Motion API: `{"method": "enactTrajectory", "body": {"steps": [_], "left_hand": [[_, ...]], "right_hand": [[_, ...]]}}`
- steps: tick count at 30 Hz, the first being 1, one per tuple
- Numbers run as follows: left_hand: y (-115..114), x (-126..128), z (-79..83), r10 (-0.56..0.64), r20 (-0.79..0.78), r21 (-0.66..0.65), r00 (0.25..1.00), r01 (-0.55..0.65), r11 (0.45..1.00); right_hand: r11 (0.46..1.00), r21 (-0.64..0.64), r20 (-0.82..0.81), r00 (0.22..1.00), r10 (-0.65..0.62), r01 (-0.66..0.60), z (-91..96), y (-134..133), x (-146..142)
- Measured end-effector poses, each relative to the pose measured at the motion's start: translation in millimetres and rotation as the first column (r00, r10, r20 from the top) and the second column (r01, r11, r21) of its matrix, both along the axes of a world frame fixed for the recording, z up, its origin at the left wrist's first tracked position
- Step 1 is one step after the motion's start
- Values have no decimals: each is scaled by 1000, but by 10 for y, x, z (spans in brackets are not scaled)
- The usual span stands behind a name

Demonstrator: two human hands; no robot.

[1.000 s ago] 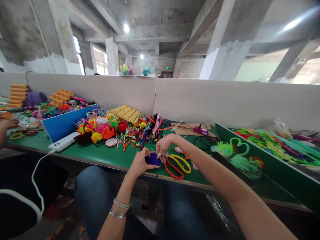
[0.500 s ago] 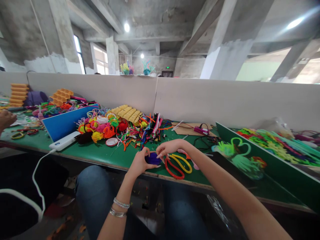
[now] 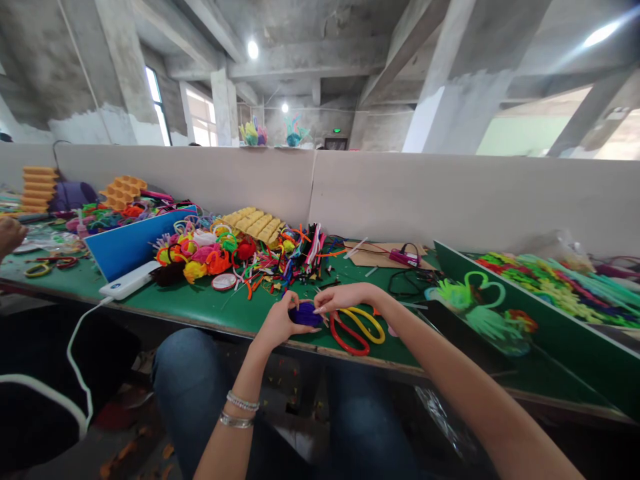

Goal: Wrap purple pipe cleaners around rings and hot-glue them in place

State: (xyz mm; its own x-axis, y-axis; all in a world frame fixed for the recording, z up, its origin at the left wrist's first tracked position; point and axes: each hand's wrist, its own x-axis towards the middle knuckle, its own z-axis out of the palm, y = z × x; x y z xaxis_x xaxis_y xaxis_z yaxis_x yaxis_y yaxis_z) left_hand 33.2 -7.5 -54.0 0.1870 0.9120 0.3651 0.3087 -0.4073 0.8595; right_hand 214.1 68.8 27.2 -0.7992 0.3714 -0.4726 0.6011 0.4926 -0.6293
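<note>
A dark purple bundle of what looks like pipe cleaners [image 3: 306, 315] is held low over the front of the green table [image 3: 240, 310]. My left hand [image 3: 281, 319] curls around its left side, thumb below and fingers above. From the right, my right hand [image 3: 336, 299] pinches at the bundle's right end with closed fingertips. Just under the right wrist lie scissors [image 3: 363, 327] with one red and one yellow handle; their blades are hidden by the hand.
A heap of colourful pipe-cleaner pieces [image 3: 210, 257] lies behind to the left, beside a blue board [image 3: 143, 243] and a white power strip [image 3: 130, 280]. On the right, a green divider [image 3: 545, 327] fronts more pipe cleaners, with green swan-like figures [image 3: 483, 313] before it. Another person's hand [image 3: 11, 235] is far left.
Both hands stay on the purple bundle with nearly the same grip. The right hand has shifted very slightly, and the view has tilted a little.
</note>
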Motion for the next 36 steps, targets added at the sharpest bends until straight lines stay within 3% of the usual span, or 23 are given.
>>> {"method": "enactTrajectory", "body": {"steps": [6,20,25,36], "left_hand": [[2,9,13,-45,29,-5,999,45,999],[3,8,14,22,-87,70,996,-16,997],[-9,12,40,-26,-63,81,998,31,996],[-48,24,88,3,-102,90,995,7,996]], "right_hand": [[1000,5,102,995,4,-5,51,12,-57],[997,19,261,963,72,-79,109,99,-172],[993,12,327,939,105,-116,130,136,-236],[985,56,430,894,123,-162,157,105,-330]]}}
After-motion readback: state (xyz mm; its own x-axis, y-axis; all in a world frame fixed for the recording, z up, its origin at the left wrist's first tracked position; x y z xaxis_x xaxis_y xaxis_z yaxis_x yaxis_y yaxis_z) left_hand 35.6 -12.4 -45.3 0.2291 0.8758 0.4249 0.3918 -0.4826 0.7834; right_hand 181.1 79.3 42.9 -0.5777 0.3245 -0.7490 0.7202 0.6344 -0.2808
